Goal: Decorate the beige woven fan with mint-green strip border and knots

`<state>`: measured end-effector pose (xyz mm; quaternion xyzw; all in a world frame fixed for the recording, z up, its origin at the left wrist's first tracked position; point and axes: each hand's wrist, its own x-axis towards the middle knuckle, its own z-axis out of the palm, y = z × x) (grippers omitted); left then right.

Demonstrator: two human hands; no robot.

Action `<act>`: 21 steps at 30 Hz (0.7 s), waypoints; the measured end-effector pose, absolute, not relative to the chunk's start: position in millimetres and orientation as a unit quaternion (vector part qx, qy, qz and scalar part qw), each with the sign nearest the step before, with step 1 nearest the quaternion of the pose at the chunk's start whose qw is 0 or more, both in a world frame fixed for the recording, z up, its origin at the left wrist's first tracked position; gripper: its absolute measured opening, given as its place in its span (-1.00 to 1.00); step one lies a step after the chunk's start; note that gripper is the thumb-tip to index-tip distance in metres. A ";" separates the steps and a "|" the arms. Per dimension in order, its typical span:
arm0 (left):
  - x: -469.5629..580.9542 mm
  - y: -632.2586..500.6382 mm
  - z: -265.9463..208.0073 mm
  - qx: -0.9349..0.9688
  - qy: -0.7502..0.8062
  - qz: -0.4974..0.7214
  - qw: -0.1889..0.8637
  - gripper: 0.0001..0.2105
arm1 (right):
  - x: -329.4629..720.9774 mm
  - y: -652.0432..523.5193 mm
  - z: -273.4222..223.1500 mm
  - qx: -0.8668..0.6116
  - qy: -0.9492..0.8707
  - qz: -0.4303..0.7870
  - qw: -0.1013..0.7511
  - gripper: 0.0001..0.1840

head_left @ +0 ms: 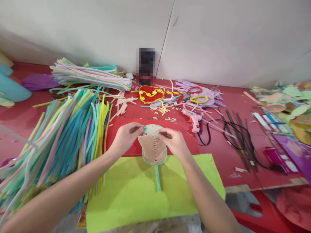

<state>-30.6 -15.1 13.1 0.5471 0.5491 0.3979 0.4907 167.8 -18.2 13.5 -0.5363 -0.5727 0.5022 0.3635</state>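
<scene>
A fan made of pipe cleaners [153, 149] lies before me, its beige ribs slanting to a middle line, with a mint-green rim and a mint-green handle [157, 178] pointing toward me. Over its top part, my left hand [128, 136] pinches one end of a short mint-green pipe cleaner piece [150, 130]. The other end is between the thumb and fingers of my right hand [173, 139]. Whether the piece touches the fan I cannot tell. Beneath the fan's lower part and handle spreads a lime-green sheet [126, 194].
Pipe cleaner bundles [65, 139] crowd the left side, with another bundle [89, 74] behind. A red and yellow pipe cleaner piece [151, 94], pliers [194, 97] and a pink glue gun [193, 120] lie beyond the fan. A black cord [233, 126] coils at right.
</scene>
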 end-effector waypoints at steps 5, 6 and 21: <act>-34.3 -7.4 11.8 0.628 0.569 0.335 0.411 -0.76 | 182.5 -14.7 4.5 -0.548 -0.564 0.482 0.386 -0.73; -34.6 -6.5 11.0 0.638 0.584 0.332 0.378 -0.76 | 186.8 -12.3 3.7 -0.557 -0.556 0.472 0.397 -0.72; -29.5 113.8 -19.4 0.438 0.660 0.444 0.420 -0.75 | 215.4 29.2 -4.1 -0.563 -0.389 0.492 0.538 -0.62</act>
